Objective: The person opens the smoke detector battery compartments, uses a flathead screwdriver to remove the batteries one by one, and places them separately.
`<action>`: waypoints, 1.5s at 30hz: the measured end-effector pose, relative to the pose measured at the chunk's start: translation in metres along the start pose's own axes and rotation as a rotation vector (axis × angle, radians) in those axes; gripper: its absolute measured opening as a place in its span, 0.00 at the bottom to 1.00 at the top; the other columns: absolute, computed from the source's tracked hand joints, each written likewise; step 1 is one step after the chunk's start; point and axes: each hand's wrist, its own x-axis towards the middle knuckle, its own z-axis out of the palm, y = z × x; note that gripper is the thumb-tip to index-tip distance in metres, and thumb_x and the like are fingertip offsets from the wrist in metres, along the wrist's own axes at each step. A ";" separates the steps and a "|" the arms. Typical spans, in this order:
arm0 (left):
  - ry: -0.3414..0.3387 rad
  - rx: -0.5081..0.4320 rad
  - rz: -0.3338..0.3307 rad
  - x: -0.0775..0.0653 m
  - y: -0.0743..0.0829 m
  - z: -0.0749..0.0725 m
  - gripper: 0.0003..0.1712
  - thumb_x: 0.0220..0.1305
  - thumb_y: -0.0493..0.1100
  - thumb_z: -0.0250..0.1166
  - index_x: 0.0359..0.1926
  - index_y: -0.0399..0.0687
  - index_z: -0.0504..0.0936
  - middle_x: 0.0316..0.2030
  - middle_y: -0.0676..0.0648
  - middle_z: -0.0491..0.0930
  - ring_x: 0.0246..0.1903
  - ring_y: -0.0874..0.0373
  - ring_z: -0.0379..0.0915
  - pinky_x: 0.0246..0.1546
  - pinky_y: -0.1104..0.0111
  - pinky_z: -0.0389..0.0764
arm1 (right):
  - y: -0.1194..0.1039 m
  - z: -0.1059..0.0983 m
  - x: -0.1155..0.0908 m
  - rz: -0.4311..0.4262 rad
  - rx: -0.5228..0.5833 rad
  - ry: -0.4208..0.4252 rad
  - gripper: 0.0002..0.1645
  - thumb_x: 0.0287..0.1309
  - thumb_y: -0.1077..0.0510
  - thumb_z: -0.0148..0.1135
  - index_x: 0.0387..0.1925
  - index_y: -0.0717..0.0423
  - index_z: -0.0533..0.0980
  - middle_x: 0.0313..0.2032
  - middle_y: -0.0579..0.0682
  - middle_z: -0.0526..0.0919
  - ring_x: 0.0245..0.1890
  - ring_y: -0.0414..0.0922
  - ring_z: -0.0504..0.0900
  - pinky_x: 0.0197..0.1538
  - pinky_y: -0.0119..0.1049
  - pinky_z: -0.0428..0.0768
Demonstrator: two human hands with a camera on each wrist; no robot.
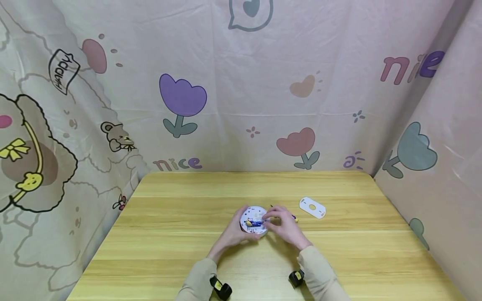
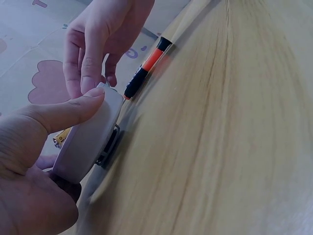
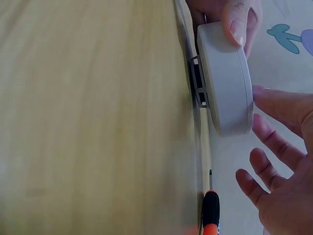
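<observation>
Round white device sits just below centre of the head view, its rim clamped in the left hand. The right hand reaches its face beside a battery; pinching or not, I cannot tell. Best, I judge: brace the rim, ease the battery without twisting.

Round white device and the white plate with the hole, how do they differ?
The round white device is thick and circular; the white plate is thin and oblong. A battery shows at the device's face; the plate has a central hole. The left hand holds the device; the plate lies flat on the table. Both are white.
</observation>
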 end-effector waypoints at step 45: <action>-0.022 -0.026 0.027 0.002 -0.001 -0.001 0.65 0.44 0.39 0.81 0.77 0.33 0.50 0.72 0.27 0.58 0.67 0.32 0.63 0.72 0.37 0.62 | -0.007 0.010 0.022 -0.081 -0.196 -0.089 0.11 0.44 0.55 0.80 0.31 0.45 0.84 0.41 0.43 0.84 0.48 0.46 0.78 0.59 0.52 0.75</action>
